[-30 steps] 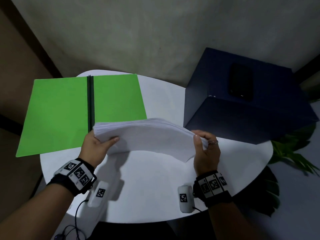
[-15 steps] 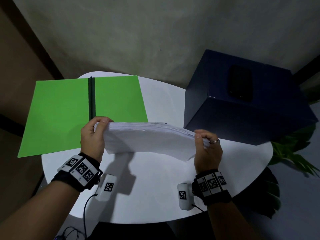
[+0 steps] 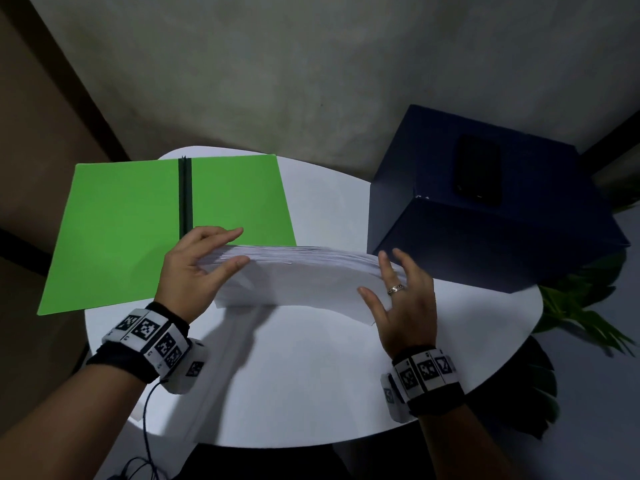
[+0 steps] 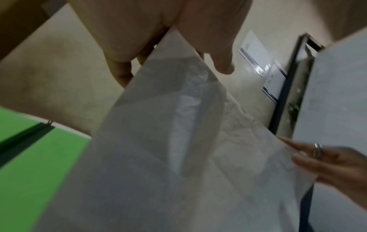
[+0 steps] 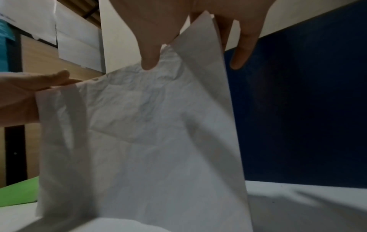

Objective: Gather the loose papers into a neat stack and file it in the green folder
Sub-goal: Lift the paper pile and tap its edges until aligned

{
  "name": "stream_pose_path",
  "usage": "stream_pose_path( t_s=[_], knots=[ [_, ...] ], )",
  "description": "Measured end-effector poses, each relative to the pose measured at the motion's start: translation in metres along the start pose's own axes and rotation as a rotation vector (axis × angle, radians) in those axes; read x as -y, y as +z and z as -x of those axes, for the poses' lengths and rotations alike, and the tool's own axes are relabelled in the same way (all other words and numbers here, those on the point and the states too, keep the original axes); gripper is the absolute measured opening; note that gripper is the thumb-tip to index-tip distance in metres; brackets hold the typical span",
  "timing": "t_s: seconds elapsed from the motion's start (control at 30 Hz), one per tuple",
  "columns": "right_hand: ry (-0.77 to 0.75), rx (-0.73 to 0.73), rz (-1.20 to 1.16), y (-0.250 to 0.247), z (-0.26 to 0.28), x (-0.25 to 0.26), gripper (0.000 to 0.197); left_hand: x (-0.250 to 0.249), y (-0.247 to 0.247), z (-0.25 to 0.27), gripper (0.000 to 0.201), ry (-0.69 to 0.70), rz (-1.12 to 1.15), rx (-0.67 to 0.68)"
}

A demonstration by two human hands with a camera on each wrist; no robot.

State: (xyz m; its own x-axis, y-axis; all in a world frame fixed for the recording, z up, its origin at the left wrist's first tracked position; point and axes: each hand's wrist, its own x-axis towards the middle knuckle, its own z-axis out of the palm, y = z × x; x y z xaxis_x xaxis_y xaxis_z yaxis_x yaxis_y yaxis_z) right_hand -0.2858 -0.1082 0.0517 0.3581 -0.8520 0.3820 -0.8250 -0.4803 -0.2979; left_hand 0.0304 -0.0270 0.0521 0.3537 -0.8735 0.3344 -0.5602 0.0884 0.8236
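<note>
A thick white paper stack point(image 3: 294, 275) stands on its long lower edge on the round white table point(image 3: 311, 375). My left hand point(image 3: 235, 247) flanks its left end with straight fingers, thumb on the near face and fingers behind. At the stack's right end my right hand point(image 3: 381, 275) has its fingers spread and straight, thumb in front. The wrist views show the sheets point(image 4: 158, 157) point(image 5: 149, 141) running between thumb and fingers of each hand point(image 4: 172, 73) point(image 5: 193, 62). The green folder point(image 3: 121, 230) lies open and flat just behind and left of the stack, overhanging the table's left edge.
A dark blue box point(image 3: 485, 244) sits at the table's right rear, close behind my right hand, with a black phone point(image 3: 479, 173) on top. Green plant leaves point(image 3: 581, 306) hang beyond the right edge. Bare tabletop lies in front of the stack.
The stack has tipped from lying curved in both hands' grip to standing upright on the table. Both hands have loosened, and their fingers are now straight along its ends.
</note>
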Motion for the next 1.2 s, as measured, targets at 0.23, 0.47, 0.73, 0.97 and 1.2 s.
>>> stream_pose_path(
  t_s=[0.23,0.47,0.73,0.97,1.2],
  knots=[
    [-0.008,-0.006,-0.051,-0.006,-0.014,-0.003,0.030,-0.004,-0.018,-0.014,0.038,0.318,-0.515,0.219],
    [-0.124,0.106,0.006,-0.021,-0.016,-0.006,0.045,-0.016,-0.023,-0.022,0.017,0.287,-0.752,0.418],
    [-0.238,0.089,0.309,-0.006,-0.011,-0.016,0.053,-0.022,-0.019,-0.033,0.013,0.337,-0.855,0.535],
    [-0.121,0.143,0.280,-0.020,-0.037,-0.001,0.021,-0.039,-0.020,-0.034,0.005,0.318,-0.840,0.420],
    [0.523,0.126,-0.982,-0.028,-0.046,0.001,0.049,-0.029,-0.061,-0.050,0.022,0.151,-0.606,0.375]
  ],
)
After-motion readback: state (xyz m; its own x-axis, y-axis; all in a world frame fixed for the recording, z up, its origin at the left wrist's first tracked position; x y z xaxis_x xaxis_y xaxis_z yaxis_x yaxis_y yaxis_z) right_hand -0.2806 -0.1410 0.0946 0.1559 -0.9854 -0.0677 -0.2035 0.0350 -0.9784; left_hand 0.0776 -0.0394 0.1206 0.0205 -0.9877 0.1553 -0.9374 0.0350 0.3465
